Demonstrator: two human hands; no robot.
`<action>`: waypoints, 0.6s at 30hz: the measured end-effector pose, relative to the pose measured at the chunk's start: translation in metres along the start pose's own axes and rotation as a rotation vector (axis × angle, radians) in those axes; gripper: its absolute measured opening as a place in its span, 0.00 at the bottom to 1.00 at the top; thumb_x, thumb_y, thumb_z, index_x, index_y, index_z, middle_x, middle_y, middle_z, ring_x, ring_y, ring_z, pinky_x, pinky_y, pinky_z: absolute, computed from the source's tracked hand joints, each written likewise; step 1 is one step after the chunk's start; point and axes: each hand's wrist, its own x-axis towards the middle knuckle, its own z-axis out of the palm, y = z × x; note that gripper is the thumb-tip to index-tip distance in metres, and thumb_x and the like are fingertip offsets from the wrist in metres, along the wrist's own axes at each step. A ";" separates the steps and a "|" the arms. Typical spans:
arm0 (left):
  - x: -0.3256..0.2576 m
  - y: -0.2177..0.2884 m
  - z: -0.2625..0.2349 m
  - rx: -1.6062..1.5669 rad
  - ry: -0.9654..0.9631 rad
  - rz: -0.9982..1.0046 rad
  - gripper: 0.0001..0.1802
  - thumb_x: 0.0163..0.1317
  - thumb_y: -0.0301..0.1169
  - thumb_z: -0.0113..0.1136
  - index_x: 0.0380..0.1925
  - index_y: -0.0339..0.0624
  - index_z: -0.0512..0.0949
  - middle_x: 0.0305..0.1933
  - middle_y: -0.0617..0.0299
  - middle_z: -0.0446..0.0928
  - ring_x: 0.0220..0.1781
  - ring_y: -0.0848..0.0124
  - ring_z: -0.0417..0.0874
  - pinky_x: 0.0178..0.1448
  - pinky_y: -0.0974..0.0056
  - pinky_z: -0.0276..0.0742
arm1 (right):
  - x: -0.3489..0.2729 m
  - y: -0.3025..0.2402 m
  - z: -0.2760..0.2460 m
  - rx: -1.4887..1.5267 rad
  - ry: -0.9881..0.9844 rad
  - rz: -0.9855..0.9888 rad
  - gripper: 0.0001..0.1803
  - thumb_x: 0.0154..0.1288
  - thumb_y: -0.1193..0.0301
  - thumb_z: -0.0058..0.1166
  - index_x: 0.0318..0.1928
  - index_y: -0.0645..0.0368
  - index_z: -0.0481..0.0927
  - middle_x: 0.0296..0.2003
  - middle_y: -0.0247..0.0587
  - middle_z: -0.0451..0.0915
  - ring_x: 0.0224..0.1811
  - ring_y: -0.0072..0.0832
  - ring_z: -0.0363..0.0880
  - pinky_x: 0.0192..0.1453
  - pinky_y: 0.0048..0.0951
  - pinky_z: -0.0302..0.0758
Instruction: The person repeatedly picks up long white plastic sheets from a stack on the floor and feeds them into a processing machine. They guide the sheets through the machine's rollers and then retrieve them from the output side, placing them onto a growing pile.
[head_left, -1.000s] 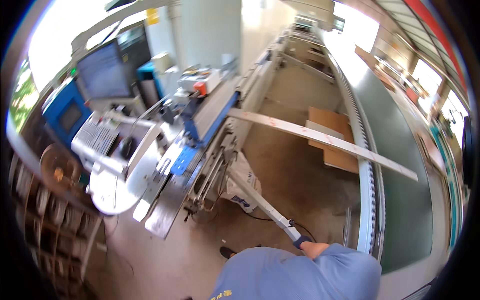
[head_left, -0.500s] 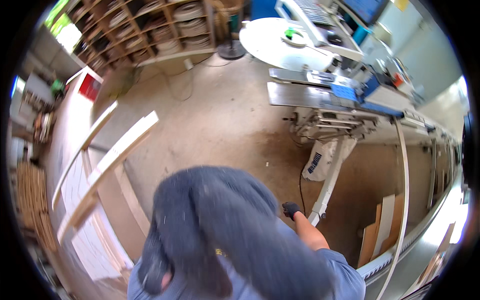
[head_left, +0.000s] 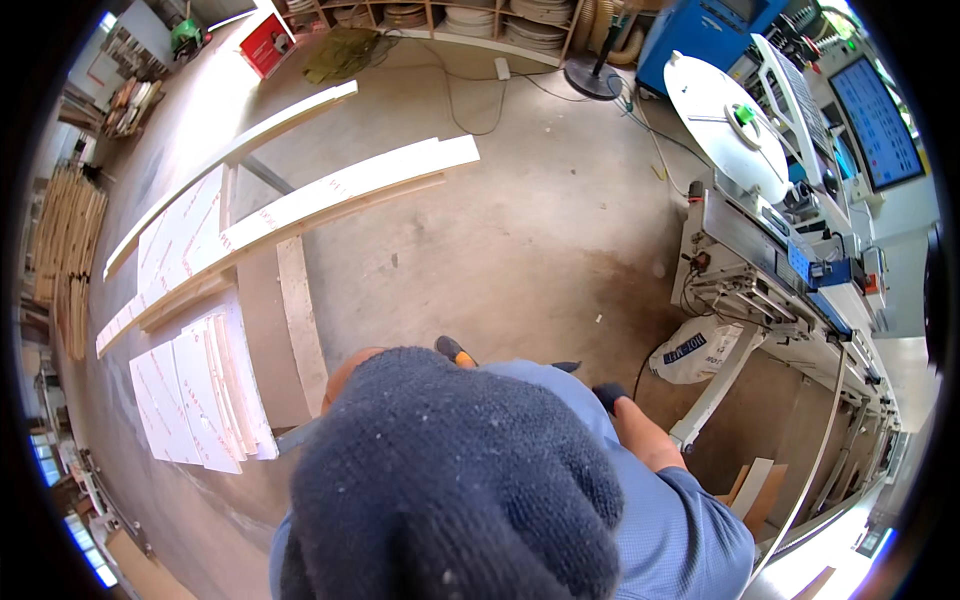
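Note:
My left hand (head_left: 450, 450), in a dark grey knit glove, looms large at the lower middle, close to the head camera. Its fingers look folded in; what they hold, if anything, is hidden. A bit of bare left arm (head_left: 347, 375) shows behind it. Lower and to the right hangs my right hand (head_left: 607, 397) in a dark glove, beside my blue shirt (head_left: 665, 500). It is small in view and its fingers are not clear. Closest to it is a pale machine leg (head_left: 715, 395), with a gap between them.
Long white boards (head_left: 300, 200) rest on a wooden frame at left, near a stack of white panels (head_left: 185, 395). A machine (head_left: 745, 240) with a round white table (head_left: 725, 125) and a screen (head_left: 877, 120) stands at right. A white sack (head_left: 695, 350) leans underneath. Cables (head_left: 455, 110) cross the floor.
The view has swung, so the boards and machine now sit farther right in it. My left hand has turned from fingers hanging down to a rounder, folded shape. My right hand stays low.

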 end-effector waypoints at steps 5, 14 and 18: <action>-0.046 0.043 -0.021 0.032 0.073 0.047 0.21 0.69 0.43 0.53 0.39 0.34 0.82 0.48 0.46 0.79 0.36 0.66 0.82 0.44 0.62 0.78 | 0.027 -0.147 -0.082 0.304 0.604 -0.064 0.24 0.60 0.55 0.55 0.51 0.56 0.83 0.52 0.56 0.81 0.55 0.51 0.79 0.60 0.44 0.74; -0.147 0.072 -0.068 0.161 0.403 0.153 0.25 0.72 0.45 0.50 0.43 0.31 0.82 0.50 0.43 0.78 0.39 0.66 0.81 0.48 0.62 0.77 | 0.021 -0.471 -0.281 -0.172 0.760 -0.822 0.33 0.57 0.64 0.62 0.64 0.53 0.70 0.63 0.51 0.70 0.66 0.48 0.67 0.68 0.48 0.65; -0.198 0.052 -0.049 0.373 1.148 -0.005 0.29 0.74 0.49 0.48 0.47 0.30 0.81 0.57 0.42 0.77 0.46 0.67 0.80 0.56 0.65 0.73 | 0.036 -0.604 -0.319 -0.364 0.761 -1.111 0.41 0.53 0.63 0.65 0.67 0.54 0.65 0.66 0.54 0.65 0.69 0.51 0.62 0.71 0.49 0.60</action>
